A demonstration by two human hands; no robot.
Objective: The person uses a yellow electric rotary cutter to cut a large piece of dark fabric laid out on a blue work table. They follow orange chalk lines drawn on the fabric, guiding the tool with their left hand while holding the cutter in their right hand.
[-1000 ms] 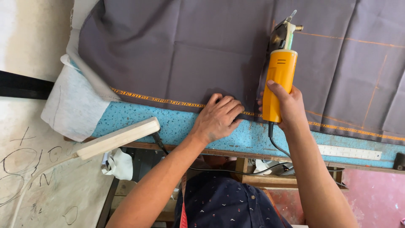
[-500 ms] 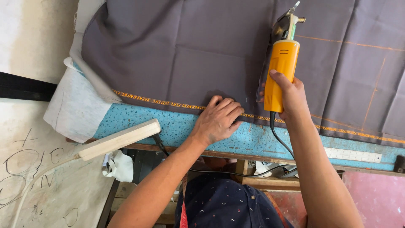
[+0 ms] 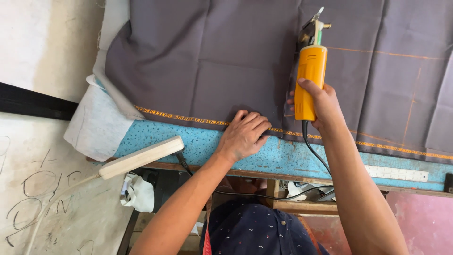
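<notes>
Now right hand (image 3: 323, 101) gripping yellow cutter (image 3: 309, 78), left hand (image 3: 244, 134) pressing grey fabric (image 3: 207, 61)

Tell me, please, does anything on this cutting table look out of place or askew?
Two small things. The white power strip lies slanted, overhanging the blue table's front edge. At the left end, pale lining droops off the corner. Otherwise the grey cloth lies flat under the left hand, with the right hand on the yellow cutter.

A blue speckled table (image 3: 283, 158) carries grey fabric (image 3: 212, 66), a white ruler (image 3: 398, 173) and a white power strip (image 3: 141, 157).
</notes>
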